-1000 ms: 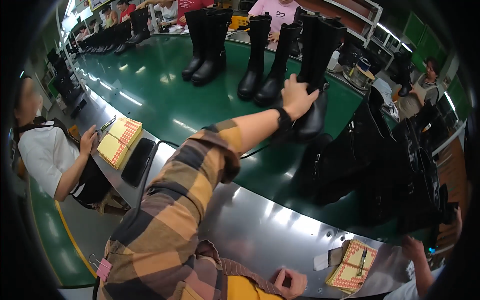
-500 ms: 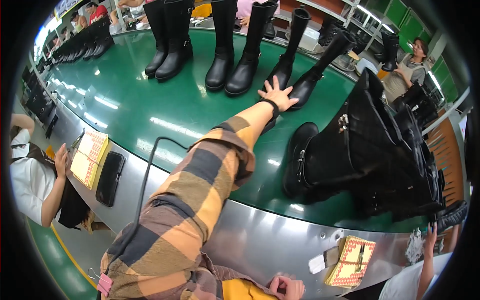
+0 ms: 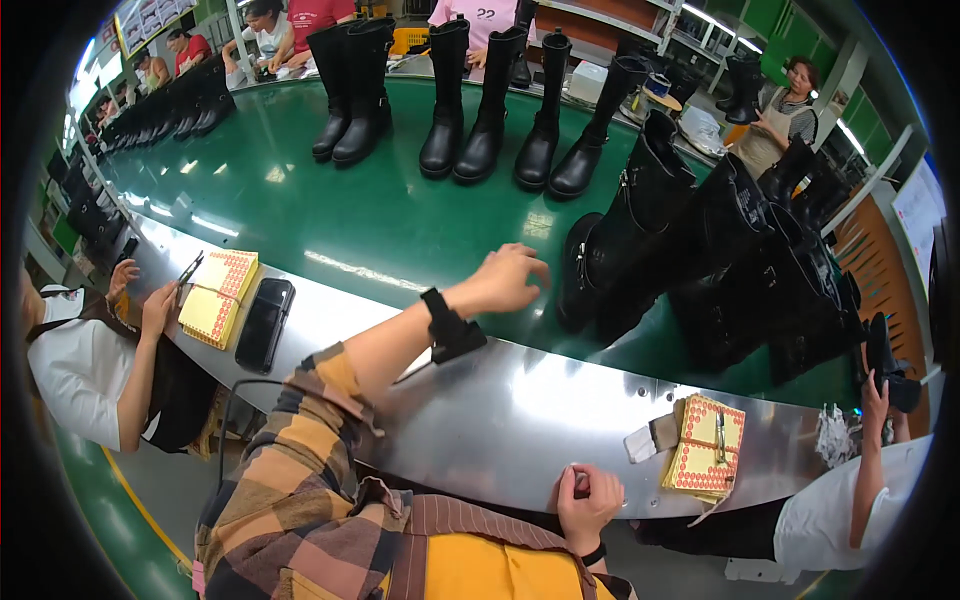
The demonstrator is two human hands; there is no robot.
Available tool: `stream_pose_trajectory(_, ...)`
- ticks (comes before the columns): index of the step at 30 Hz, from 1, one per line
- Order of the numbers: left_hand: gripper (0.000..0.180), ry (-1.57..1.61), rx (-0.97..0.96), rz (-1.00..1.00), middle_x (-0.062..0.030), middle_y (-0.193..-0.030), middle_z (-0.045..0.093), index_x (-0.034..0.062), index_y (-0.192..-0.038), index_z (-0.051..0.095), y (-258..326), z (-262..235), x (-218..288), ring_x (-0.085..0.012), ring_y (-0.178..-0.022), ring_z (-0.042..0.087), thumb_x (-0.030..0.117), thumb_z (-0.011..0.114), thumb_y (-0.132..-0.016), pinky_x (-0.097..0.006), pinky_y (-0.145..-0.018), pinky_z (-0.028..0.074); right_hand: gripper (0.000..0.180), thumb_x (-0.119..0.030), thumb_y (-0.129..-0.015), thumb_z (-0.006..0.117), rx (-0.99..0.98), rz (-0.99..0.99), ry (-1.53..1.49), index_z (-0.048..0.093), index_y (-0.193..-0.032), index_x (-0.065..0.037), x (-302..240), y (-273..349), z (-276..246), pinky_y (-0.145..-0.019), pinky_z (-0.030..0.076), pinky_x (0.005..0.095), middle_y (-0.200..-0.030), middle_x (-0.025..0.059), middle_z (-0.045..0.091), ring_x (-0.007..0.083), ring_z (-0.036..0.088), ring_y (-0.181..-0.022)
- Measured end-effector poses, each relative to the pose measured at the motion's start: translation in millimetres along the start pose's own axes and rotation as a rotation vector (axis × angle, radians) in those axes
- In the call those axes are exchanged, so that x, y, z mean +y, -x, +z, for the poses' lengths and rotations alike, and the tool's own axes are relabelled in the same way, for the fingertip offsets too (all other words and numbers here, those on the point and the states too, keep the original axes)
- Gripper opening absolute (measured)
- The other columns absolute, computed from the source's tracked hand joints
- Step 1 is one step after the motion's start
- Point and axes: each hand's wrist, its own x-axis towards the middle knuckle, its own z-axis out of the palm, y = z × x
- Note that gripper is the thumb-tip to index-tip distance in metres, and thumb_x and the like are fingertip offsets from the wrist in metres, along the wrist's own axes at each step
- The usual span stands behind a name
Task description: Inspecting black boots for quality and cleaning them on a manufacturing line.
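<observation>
The left hand (image 3: 508,280) is withdrawing nearward from the far glossy black boots (image 3: 560,130), fingers loosely curled, gripping nothing, hovering beside a leaning tall boot (image 3: 625,235).

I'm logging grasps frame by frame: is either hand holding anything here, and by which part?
Nothing is held. The left hand hangs open above the green belt, near a black boot; the right hand rests at the metal edge.
</observation>
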Motion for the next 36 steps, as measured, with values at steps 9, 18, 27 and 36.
stream_pose_trajectory(9, 0.079, 0.124, 0.681, -0.139, -0.0334, -0.153, 0.001, 0.0184, -0.135, 0.056, -41, 76, 160, -0.0511, -0.143, 0.003, 0.052, 0.079, -0.068, -0.067, -0.11, 0.013, 0.008, -0.011, -0.074, 0.072, 0.062, -0.056, -0.014, 0.064, -0.072, -0.011, -2, 6, 1, -0.057, 0.036, 0.0374, -0.058, 0.0024, 0.047, 0.0235, 0.048, -0.055)
stream_pose_trajectory(18, 0.033, 0.233, 0.913, -0.062, -0.018, -0.11, 0.052, 0.0093, -0.103, 0.065, -74, 59, 86, -0.0397, -0.097, 0.058, 0.008, 0.072, -0.071, -0.047, -0.083, 0.05, 0.009, -0.01, -0.073, 0.072, 0.106, -0.044, -0.013, 0.064, -0.071, -0.01, 1, 14, 5, -0.055, 0.035, 0.0386, -0.056, 0.0017, 0.047, 0.0233, 0.049, -0.053)
stream_pose_trajectory(27, 0.028, -0.163, 1.345, -0.127, -0.0293, -0.098, 0.059, -0.0013, -0.096, 0.067, 95, -94, -37, -0.0462, -0.083, 0.062, 0.023, 0.072, -0.083, -0.046, -0.072, 0.053, 0.007, -0.011, -0.075, 0.071, 0.049, -0.008, 0.0, 0.064, -0.075, -0.009, 3, 10, 6, -0.055, 0.034, 0.039, -0.054, 0.0014, 0.047, 0.0232, 0.047, -0.052)
stream_pose_trajectory(36, 0.032, -0.126, 1.527, -0.361, -0.0215, -0.101, 0.062, 0.005, -0.098, 0.069, 139, -174, -187, -0.0409, -0.091, 0.062, 0.032, 0.073, -0.083, -0.045, -0.078, 0.052, 0.011, -0.009, -0.08, 0.069, -0.012, 0.038, 0.028, 0.061, -0.077, -0.003, 7, 16, 13, -0.054, 0.035, 0.0379, -0.064, 0.0066, 0.05, 0.0216, 0.045, -0.054)
